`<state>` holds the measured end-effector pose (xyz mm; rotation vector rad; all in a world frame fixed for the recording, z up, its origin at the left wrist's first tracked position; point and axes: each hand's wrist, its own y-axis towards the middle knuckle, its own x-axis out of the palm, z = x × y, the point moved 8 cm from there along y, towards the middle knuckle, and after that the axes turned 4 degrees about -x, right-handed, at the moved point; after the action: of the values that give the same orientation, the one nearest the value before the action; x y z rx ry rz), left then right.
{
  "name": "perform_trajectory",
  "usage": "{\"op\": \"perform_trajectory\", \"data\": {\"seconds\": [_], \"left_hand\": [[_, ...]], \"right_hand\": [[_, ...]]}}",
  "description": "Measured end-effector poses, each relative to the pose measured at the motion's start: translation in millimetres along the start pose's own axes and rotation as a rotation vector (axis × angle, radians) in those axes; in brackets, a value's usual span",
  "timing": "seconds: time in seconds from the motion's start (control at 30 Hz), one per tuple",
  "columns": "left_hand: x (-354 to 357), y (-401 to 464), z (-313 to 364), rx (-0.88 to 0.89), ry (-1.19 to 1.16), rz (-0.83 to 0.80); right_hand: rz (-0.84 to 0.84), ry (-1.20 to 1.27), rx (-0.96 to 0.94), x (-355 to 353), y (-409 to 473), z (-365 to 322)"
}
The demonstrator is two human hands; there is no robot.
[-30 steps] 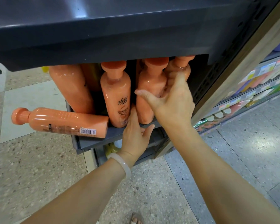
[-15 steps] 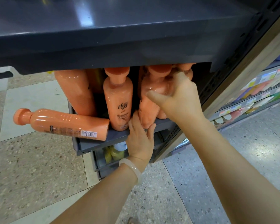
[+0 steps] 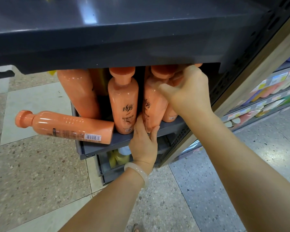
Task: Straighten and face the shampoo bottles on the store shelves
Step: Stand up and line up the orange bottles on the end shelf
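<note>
Several orange shampoo bottles stand on a dark grey shelf (image 3: 107, 144) under a deeper shelf above. One bottle (image 3: 65, 126) lies on its side, its cap sticking out past the shelf's left end. A labelled bottle (image 3: 123, 101) stands upright in the middle. To its right a tilted bottle (image 3: 153, 104) leans left. My left hand (image 3: 145, 141) holds this tilted bottle at its base, fingers and thumb around it. My right hand (image 3: 189, 91) grips the shoulder of a bottle at the back right; its cap is hidden by the upper shelf.
The upper shelf (image 3: 124, 39) overhangs the bottle tops. A lower shelf holds yellow bottles (image 3: 118, 158). The rack's perforated side post (image 3: 181, 138) stands at the right. Another rack of coloured packs (image 3: 266, 97) runs along the right. Speckled floor tiles lie below.
My right hand has reached further up and back among the right-hand bottles. The tilted bottle's base has slid toward the shelf's front edge, with my left hand still on it.
</note>
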<state>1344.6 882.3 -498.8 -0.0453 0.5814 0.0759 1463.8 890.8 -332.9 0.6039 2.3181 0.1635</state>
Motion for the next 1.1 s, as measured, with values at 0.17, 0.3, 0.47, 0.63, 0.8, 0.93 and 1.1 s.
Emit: {"op": "perform_trajectory", "data": {"seconds": [0.17,0.3,0.47,0.63,0.8,0.93,1.1], "left_hand": [[2,-9,0,0.061,0.013,-0.020],[5,-11,-5,0.021,0.036,-0.032],[7,-4,0,0.027,0.052,-0.042],[5,1,-1,-0.011,0.011,0.006],[6,-7,-3,0.003,0.021,-0.032],[6,-13,-13,0.015,0.010,-0.115],[8,-10,-13,0.034,0.000,-0.165]], "right_hand": [[-0.090,0.001,-0.054,-3,6,-4],[-0.148,-0.039,-0.100,0,4,-6],[-0.185,-0.022,-0.106,3,5,-1],[-0.190,0.050,-0.075,9,4,6],[0.047,0.168,0.026,5,-34,41],[-0.063,0.211,0.214,51,-59,81],[0.036,0.244,0.247,77,-61,92]]}}
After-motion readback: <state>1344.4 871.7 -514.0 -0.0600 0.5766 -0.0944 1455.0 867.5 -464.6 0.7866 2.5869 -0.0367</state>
